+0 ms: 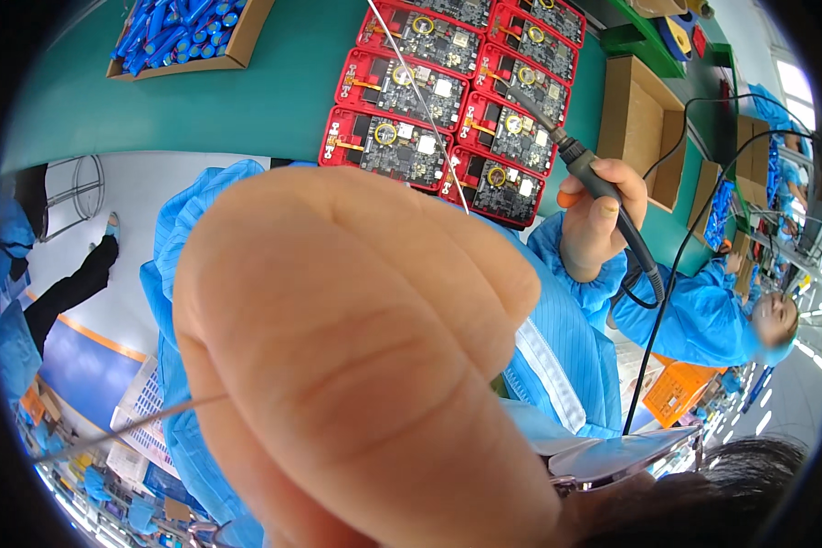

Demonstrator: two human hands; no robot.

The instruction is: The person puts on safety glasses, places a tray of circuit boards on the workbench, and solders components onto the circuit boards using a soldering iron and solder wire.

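My left hand (365, 338) is very close to the camera and fills the middle of the view. Its fingers are closed, and a thin wire that looks like solder (132, 426) runs out beside them; the fingertips' grip is hidden. A second stretch of thin silvery wire crosses over the circuit boards. My right hand (603, 219) grips a soldering iron (583, 163) by its dark handle, tip pointing up and left over the boards. Beneath the tip, two columns of red cases (342, 82) hold black circuit boards (426, 96), each with a yellow ring on it.
A cardboard box (247, 41) of blue cylindrical cells stands at the far left of the green table (292, 100). Another cardboard box (623, 137) is right of the boards. Black cables (671, 274) hang at the right. A co-worker (694, 315) in blue sits beyond, near an orange crate (676, 393).
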